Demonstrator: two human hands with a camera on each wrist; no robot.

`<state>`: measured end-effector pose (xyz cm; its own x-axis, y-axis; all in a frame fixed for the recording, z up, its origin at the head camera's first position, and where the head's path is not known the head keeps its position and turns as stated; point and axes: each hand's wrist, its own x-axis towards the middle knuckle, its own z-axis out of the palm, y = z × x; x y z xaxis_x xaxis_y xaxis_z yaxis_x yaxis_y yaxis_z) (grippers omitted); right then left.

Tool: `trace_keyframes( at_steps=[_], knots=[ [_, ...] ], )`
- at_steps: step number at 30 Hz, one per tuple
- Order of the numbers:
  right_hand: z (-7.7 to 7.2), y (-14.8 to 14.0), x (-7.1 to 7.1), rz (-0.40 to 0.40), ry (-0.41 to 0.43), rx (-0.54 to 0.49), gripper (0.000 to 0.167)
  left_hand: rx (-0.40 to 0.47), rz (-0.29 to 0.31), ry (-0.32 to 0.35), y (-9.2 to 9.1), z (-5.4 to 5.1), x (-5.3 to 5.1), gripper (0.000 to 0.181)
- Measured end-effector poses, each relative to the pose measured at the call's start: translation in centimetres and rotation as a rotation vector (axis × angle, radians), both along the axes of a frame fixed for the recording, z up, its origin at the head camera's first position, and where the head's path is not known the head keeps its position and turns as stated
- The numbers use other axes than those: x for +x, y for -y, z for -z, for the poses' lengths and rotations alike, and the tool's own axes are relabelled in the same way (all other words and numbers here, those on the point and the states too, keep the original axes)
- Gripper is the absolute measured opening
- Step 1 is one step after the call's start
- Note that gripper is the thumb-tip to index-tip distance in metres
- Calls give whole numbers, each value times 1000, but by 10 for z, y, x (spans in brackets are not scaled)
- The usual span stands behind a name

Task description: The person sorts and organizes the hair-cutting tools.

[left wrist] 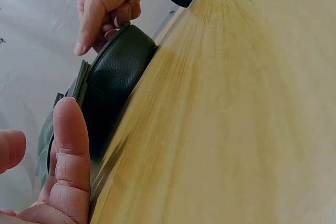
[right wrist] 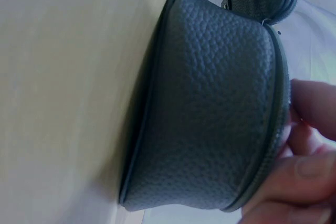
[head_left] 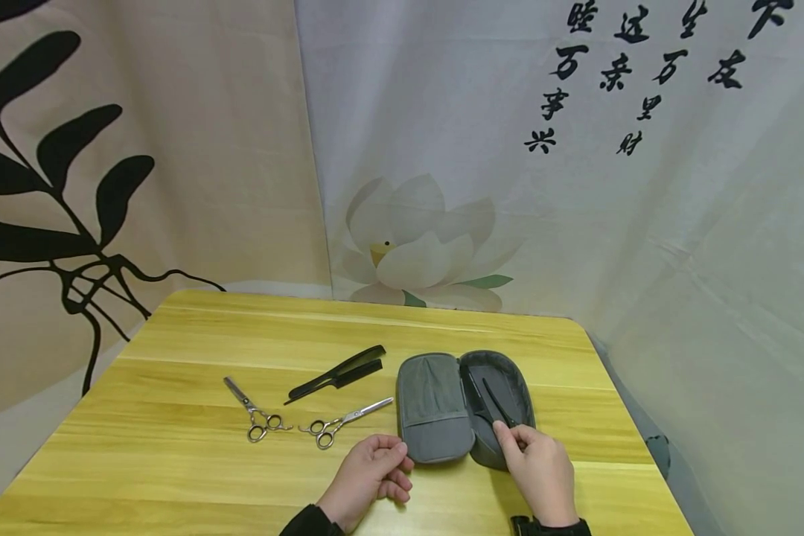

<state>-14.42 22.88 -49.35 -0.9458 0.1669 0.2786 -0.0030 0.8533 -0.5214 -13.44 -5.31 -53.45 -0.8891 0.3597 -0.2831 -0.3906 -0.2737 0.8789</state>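
- Grey, zip-edged and spread wide, the case point(head_left: 435, 443) lies on the wooden table point(head_left: 174, 476), toward five o'clock from the table's middle in the head view; its flat half with a pocket faces nine o'clock, its deep half point(head_left: 505, 365) three o'clock.
- The left hand point(head_left: 368, 473) sits at about eight o'clock from the case, relaxed, thumb and fingers apart. Its fingertips are at the flat half's near corner; whether they touch it, I cannot tell.
- In the left wrist view the forefinger point(left wrist: 71, 150) stands nearly straight beside the case, with a gap between it and the thumb.
- The right hand point(head_left: 543, 465) sits at about four o'clock from the case, at the deep half's near edge. In the right wrist view its bent fingers lie close along the zip rim.
- A slim black item point(head_left: 497, 400) lies inside the deep half, its near end by the right thumb. Whether the hand pinches this item or the rim, I cannot tell.
- Toward nine o'clock from the case lie the nearer silver scissors point(head_left: 338, 422), then the farther silver scissors point(head_left: 248, 403).
- Toward ten o'clock lie two black comb-like tools point(head_left: 358, 374), side by side.
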Motion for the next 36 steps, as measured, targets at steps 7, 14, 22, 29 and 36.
trace_keyframes(
  at_steps=[7, 14, 22, 29, 36],
  knots=[
    [1, 0, 0, 9, 0, -8, 35, -4, -1, 2, 0, -1, 1, 45],
    [2, 0, 0, 9, -14, -16, 36, -5, 2, 9, 0, -1, 1, 44],
    [1, 1, 1, 5, -46, -22, 35, -49, 1, -25, 4, -6, 2, 39],
    [1, 0, 1, -6, -76, -21, 34, -248, -51, -167, 26, -21, -8, 43],
    [2, 0, 2, -29, -143, -19, 33, -1071, -205, -515, 69, -42, -28, 29]
  ],
)
